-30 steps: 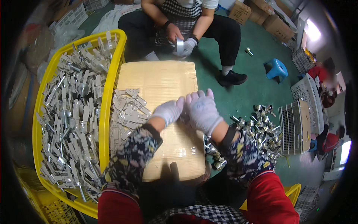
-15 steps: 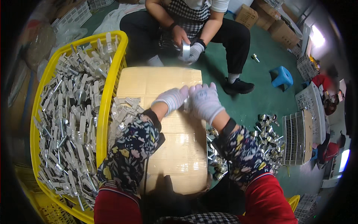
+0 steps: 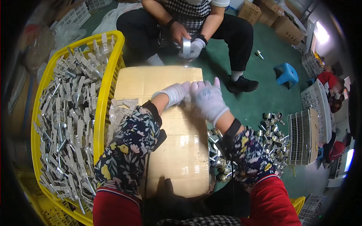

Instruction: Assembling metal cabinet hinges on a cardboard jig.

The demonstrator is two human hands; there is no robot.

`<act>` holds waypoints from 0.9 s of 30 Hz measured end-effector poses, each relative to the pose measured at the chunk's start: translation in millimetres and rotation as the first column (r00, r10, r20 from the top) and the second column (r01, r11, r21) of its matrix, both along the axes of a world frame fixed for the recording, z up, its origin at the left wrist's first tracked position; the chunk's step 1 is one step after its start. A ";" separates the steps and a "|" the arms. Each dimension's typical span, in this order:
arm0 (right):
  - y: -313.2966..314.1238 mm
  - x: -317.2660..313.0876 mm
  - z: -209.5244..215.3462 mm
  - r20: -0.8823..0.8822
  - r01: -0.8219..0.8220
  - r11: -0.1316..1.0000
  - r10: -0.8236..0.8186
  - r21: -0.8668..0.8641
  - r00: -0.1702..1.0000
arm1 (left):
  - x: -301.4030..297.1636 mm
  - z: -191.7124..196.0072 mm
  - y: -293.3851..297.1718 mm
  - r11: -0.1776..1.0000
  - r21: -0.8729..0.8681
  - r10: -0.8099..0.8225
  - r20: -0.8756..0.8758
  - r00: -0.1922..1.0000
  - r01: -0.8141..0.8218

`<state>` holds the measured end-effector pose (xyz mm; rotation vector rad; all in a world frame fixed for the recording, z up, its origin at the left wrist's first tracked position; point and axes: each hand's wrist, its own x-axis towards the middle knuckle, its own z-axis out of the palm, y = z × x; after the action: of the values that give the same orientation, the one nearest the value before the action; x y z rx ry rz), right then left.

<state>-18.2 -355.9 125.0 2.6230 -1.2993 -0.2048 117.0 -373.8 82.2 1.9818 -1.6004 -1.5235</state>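
My left hand [image 3: 174, 93], in a striped white work glove, is closed with its fingertips against my right hand, over a cardboard-covered surface [image 3: 177, 150]. My right hand [image 3: 208, 101], gloved too, curls its fingers inward while one finger sticks up. Pinched between both hands is a small shiny metal piece [image 3: 187, 100], mostly hidden by the gloves, so its shape cannot be made out. Left of my left forearm lies a small pile of flat beige-grey levers [image 3: 122, 113] on the cardboard.
A yellow basket [image 3: 101, 113] full of levers with metal bolts stands at left. Shiny metal fittings [image 3: 269, 132] are heaped on the green floor at right, beside a white crate [image 3: 299, 137]. A blue stool [image 3: 286, 73] stands beyond. Opposite sits a co-worker [image 3: 188, 34] holding a metal ring.
My hands stay together at the same spot on the board, with my right hand turned slightly and one finger raised higher. The whole view has shifted a little.
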 end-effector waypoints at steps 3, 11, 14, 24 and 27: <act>-20.7 5.4 5.5 -0.045 0.119 0.955 -0.111 0.270 0.993 | -4.2 -12.1 17.1 0.809 -0.559 0.002 0.310 0.951 0.181; -45.2 1.2 10.4 -0.225 0.178 0.679 -0.019 0.712 0.974 | -6.1 0.8 16.6 0.872 -0.345 -0.162 0.465 0.871 0.346; -15.1 6.3 1.8 -0.035 -0.110 0.990 0.107 -0.086 0.994 | 14.7 -28.8 -8.9 0.948 -0.307 -0.004 0.259 0.966 0.086; -45.3 15.4 9.8 -0.097 0.066 0.950 -0.038 0.305 0.995 | 1.8 -7.8 6.9 0.885 -0.413 -0.057 0.363 0.930 0.215; -41.9 16.0 11.3 -0.055 0.061 0.953 -0.047 0.297 0.997 | 5.0 -0.9 7.2 0.894 -0.370 -0.098 0.389 0.916 0.253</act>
<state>-2.2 -397.8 136.4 2.8076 -1.4239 -0.5061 122.0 -366.6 81.3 1.9814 -2.0910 -0.7826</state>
